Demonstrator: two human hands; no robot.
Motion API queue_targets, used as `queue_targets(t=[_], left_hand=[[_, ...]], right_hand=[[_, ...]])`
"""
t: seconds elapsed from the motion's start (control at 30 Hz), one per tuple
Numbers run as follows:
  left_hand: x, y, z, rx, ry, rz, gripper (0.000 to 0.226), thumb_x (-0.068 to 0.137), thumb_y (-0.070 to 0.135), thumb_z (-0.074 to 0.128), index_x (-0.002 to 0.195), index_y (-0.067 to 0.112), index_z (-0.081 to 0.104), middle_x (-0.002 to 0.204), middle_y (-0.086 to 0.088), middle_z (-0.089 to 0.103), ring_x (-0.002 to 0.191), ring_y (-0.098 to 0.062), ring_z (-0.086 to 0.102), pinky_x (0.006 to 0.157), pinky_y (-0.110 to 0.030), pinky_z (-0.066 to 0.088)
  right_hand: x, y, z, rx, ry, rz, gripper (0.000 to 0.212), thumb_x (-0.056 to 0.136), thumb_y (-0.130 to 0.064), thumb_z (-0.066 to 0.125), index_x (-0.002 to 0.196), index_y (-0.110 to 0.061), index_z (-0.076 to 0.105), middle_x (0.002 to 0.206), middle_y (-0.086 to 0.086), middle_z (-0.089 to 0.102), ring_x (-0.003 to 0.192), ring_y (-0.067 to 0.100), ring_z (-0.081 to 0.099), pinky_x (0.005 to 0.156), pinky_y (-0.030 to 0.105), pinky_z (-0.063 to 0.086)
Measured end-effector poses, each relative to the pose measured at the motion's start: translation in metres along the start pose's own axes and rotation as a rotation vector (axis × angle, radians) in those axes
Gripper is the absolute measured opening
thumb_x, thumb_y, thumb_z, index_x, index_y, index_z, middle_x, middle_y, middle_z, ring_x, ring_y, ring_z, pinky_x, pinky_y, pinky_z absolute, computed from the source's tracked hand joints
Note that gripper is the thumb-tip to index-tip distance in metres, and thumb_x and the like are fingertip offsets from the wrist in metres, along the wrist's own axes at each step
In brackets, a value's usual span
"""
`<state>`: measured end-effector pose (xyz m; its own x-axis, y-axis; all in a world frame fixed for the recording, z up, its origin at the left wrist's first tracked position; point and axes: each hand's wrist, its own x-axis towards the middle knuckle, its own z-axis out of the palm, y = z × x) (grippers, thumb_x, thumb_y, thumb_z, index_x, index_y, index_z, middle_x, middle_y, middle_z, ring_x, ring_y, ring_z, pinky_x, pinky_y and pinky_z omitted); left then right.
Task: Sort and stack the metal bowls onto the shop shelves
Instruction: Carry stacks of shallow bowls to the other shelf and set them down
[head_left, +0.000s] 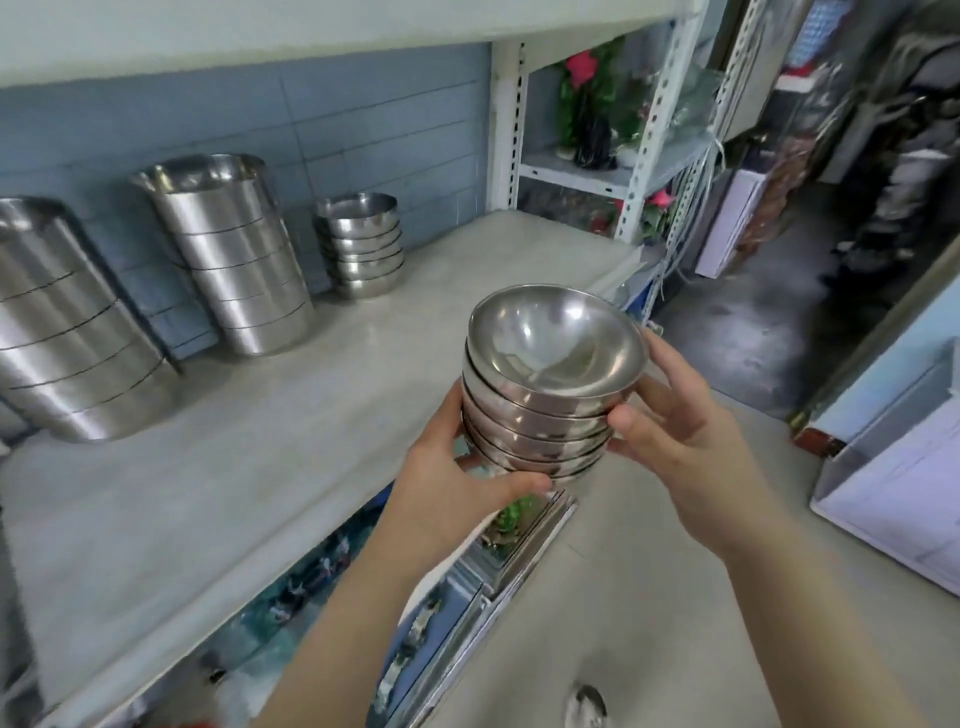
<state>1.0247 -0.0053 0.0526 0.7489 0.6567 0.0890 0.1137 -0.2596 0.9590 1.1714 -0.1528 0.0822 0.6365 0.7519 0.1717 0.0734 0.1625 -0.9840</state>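
I see the stack of small metal bowls (550, 395) in the air, just in front of the edge of the pale grey shelf (249, 467) and not resting on it; the top bowl is open to me and tilted a little. The shelf board is long and bare in its near part. At its back, against the blue-grey wall (363, 114), there stand three other stacks: a low stack of similar bowls (361, 244), beside it a tall stack of larger steel basins (234, 254), and at the far left a still wider stack (67, 322). Between my stack and the low one the board is free. To the right a white perforated upright (506, 130) closes the shelf, and behind it there are artificial flowers (587, 104) and a dark aisle floor (727, 332). The left hand (457, 483) grips the stack from below, its thumb across the lowest bowl. The right hand (675, 431) holds the other side, thumb pressed on the middle rims, fingers curled behind.
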Motion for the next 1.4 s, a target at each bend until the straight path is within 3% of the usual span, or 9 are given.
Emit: queue_targets(t=[0.17, 0.43, 0.6, 0.77, 0.97, 1.13, 1.23, 1.3, 1.4], left_hand=[[0.075, 0.001, 0.046, 0.003, 0.095, -0.030, 0.078, 0.056, 0.036, 0.091, 0.114, 0.058, 0.043, 0.104, 0.038, 0.060, 0.103, 0.013, 0.058, 0.081, -0.006, 0.047], [0.179, -0.018, 0.049, 0.055, 0.313, -0.092, 0.079, 0.056, 0.029, 0.092, 0.121, 0.037, 0.048, 0.100, 0.027, 0.063, 0.092, 0.016, 0.059, 0.075, 0.000, 0.042], [0.232, -0.041, 0.037, 0.061, 0.395, -0.114, 0.080, 0.057, 0.028, 0.092, 0.122, 0.040, 0.046, 0.103, 0.029, 0.061, 0.094, 0.022, 0.055, 0.077, 0.002, 0.040], [0.277, -0.066, 0.035, 0.046, 0.437, -0.145, 0.084, 0.053, 0.031, 0.093, 0.121, 0.043, 0.045, 0.116, 0.017, 0.065, 0.108, 0.001, 0.061, 0.099, -0.030, 0.050], [0.333, -0.075, 0.036, 0.116, 0.524, -0.183, 0.094, 0.055, 0.038, 0.091, 0.132, 0.024, 0.040, 0.125, 0.011, 0.059, 0.118, -0.008, 0.056, 0.103, -0.035, 0.046], [0.378, -0.076, 0.045, 0.132, 0.699, -0.252, 0.087, 0.060, 0.029, 0.091, 0.129, 0.014, 0.040, 0.120, 0.007, 0.056, 0.109, -0.008, 0.054, 0.077, -0.003, 0.039], [0.404, -0.080, 0.047, 0.146, 0.803, -0.286, 0.084, 0.056, 0.035, 0.092, 0.121, 0.024, 0.040, 0.123, 0.006, 0.054, 0.112, -0.010, 0.053, 0.092, -0.024, 0.045], [0.419, -0.083, 0.048, 0.125, 0.870, -0.319, 0.088, 0.048, 0.047, 0.089, 0.118, 0.027, 0.040, 0.125, 0.005, 0.053, 0.114, -0.012, 0.055, 0.096, -0.036, 0.050], [0.435, -0.083, 0.050, 0.127, 0.945, -0.345, 0.093, 0.048, 0.050, 0.087, 0.123, 0.022, 0.040, 0.129, 0.002, 0.050, 0.114, -0.015, 0.055, 0.095, -0.038, 0.051]], right_hand=[[0.094, 0.009, -0.058, -0.072, -0.147, 0.000, 0.101, 0.060, -0.049, 0.090, 0.147, -0.039, 0.040, 0.140, -0.004, 0.060, 0.127, 0.019, 0.059, 0.104, 0.053, 0.047], [0.240, 0.040, -0.064, -0.064, -0.389, 0.081, 0.088, 0.056, -0.052, 0.091, 0.130, -0.061, 0.046, 0.141, -0.014, 0.057, 0.125, 0.012, 0.060, 0.104, 0.048, 0.049], [0.308, 0.068, -0.049, -0.054, -0.484, 0.065, 0.091, 0.069, -0.030, 0.081, 0.148, -0.041, 0.037, 0.148, -0.006, 0.051, 0.123, 0.011, 0.061, 0.101, 0.039, 0.052], [0.363, 0.089, -0.045, 0.013, -0.557, 0.049, 0.078, 0.072, -0.018, 0.076, 0.139, -0.041, 0.044, 0.137, -0.013, 0.059, 0.117, 0.013, 0.065, 0.087, 0.024, 0.054], [0.434, 0.106, -0.043, 0.007, -0.673, 0.052, 0.084, 0.074, -0.018, 0.073, 0.149, -0.033, 0.037, 0.137, -0.017, 0.057, 0.110, 0.007, 0.067, 0.089, 0.025, 0.053], [0.501, 0.120, -0.029, -0.038, -0.841, 0.099, 0.073, 0.073, -0.010, 0.082, 0.134, -0.029, 0.047, 0.122, -0.018, 0.063, 0.102, 0.004, 0.066, 0.091, 0.027, 0.052], [0.535, 0.133, -0.017, -0.094, -0.856, 0.089, 0.067, 0.064, -0.025, 0.086, 0.123, -0.023, 0.054, 0.102, -0.017, 0.065, 0.098, 0.000, 0.062, 0.092, 0.025, 0.049], [0.557, 0.142, -0.011, -0.100, -0.852, 0.080, 0.076, 0.058, -0.037, 0.087, 0.126, -0.024, 0.055, 0.112, -0.008, 0.068, 0.112, 0.008, 0.062, 0.104, 0.034, 0.047], [0.580, 0.148, -0.005, -0.138, -0.888, 0.052, 0.077, 0.057, -0.046, 0.089, 0.126, -0.030, 0.059, 0.124, -0.003, 0.068, 0.122, 0.012, 0.060, 0.111, 0.043, 0.043]])
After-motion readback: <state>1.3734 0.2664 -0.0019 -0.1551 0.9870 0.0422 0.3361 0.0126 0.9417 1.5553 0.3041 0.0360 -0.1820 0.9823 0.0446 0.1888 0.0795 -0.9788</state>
